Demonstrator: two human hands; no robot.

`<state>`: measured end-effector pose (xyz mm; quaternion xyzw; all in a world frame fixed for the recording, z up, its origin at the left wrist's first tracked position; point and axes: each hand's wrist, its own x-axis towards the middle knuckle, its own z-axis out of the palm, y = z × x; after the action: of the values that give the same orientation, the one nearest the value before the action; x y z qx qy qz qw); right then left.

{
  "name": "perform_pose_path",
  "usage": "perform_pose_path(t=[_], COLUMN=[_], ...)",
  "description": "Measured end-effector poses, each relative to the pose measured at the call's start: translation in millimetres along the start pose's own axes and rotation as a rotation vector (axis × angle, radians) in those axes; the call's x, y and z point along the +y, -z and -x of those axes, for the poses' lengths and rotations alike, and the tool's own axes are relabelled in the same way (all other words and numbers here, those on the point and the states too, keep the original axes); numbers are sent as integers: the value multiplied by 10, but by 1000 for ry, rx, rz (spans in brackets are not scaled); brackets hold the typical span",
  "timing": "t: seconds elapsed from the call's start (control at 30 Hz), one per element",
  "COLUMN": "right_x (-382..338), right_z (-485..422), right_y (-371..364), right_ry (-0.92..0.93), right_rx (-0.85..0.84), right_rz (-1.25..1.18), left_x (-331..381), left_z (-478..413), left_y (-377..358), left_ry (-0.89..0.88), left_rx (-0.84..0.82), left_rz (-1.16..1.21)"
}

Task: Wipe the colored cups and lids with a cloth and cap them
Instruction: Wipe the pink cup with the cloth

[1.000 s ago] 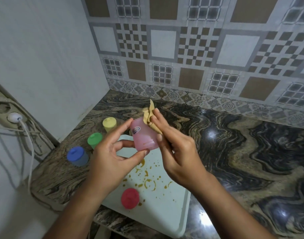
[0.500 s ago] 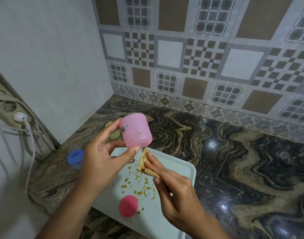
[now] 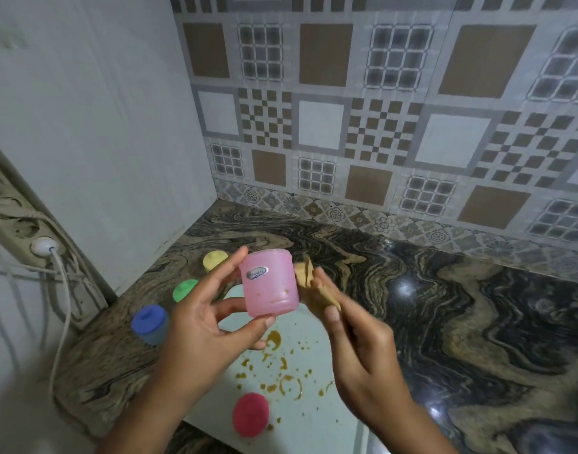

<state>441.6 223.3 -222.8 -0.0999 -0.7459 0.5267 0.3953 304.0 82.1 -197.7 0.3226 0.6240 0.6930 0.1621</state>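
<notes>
One red lid [image 3: 250, 415] on my tray [image 3: 317, 430], my left hand [image 3: 209, 326] gripping one brown-smeared pink cup [image 3: 269, 283] above it, my right hand [image 3: 356, 348] pinching one cloth [image 3: 309, 283] beside it, beyond, three capped, blue cup [image 3: 149, 324], green cup [image 3: 184, 290], yellow cup [image 3: 215, 260]

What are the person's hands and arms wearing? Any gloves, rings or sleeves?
Nothing at all. The left hand and right hand are bare, with no gloves, rings, watch or bracelet showing. The forearms are bare too, and no sleeve reaches into view. The nails look short.
</notes>
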Motion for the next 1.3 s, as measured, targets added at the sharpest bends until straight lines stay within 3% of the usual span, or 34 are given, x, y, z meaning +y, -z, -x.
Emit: perform_pose_path(t=[0.13, 0.4, 0.67, 0.9, 1.1, 1.3], right_x=[-168, -129, -77, 142, 177, -143], right_z=[-235, -254, 7, 298, 214, -211], right_y=[-21, -150, -146, -64, 32, 67], right_ry=[79, 189, 269, 187, -109, -26], right_rx=[16, -195, -221, -271, -54, 91], right_rz=[32, 197, 243, 256, 54, 4], left_x=[28, 22, -59, -74, -49, -63], left_z=[18, 19, -65, -139, -103, -35], left_y=[-35, -41, 44, 67, 45, -15], left_ry=[30, 50, 64, 2, 26, 53], left_rx=[-24, -53, 34, 94, 46, -8], left_rz=[-49, -116, -90, -79, 61, 66])
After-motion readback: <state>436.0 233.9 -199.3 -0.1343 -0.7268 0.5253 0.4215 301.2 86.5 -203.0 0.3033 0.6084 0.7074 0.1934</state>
